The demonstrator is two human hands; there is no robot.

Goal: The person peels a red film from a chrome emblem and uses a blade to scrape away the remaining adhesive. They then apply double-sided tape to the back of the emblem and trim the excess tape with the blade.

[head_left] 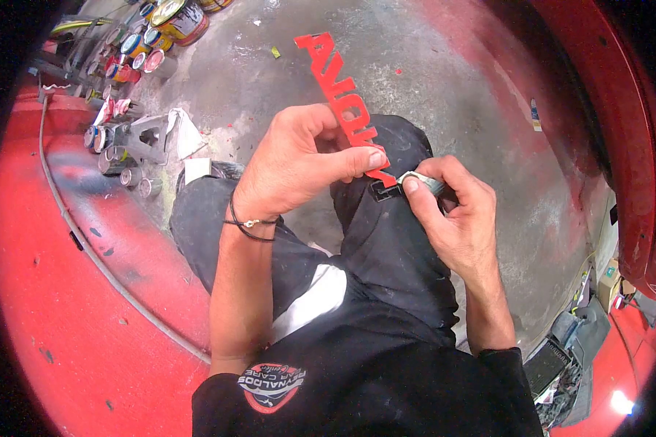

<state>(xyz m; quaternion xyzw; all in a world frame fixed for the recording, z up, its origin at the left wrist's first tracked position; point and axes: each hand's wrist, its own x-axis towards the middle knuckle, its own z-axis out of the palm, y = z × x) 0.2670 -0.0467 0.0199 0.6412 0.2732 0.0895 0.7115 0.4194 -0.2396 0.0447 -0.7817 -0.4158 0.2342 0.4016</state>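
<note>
My left hand [306,149] pinches a long red letter emblem [337,86] between thumb and fingers. The emblem stands tilted, its far end up and its lower tip pointing to my right hand [455,211]. In that right hand, between thumb and curled fingers, is a small pale grey-white piece [428,182], its end close to the emblem's lower tip. I cannot tell whether it is a tube or a folded sheet. Just beneath the tip, over my dark trouser leg [383,226], shows a small black piece [384,191] with light outlines.
Paint cans [182,22] and several smaller tins stand on the concrete floor [270,73] at the upper left. A red-painted panel [109,291] with a hose [87,244] along it fills the left. Another red panel [612,87] curves down the right. A dark bin-like object [547,364] stands lower right.
</note>
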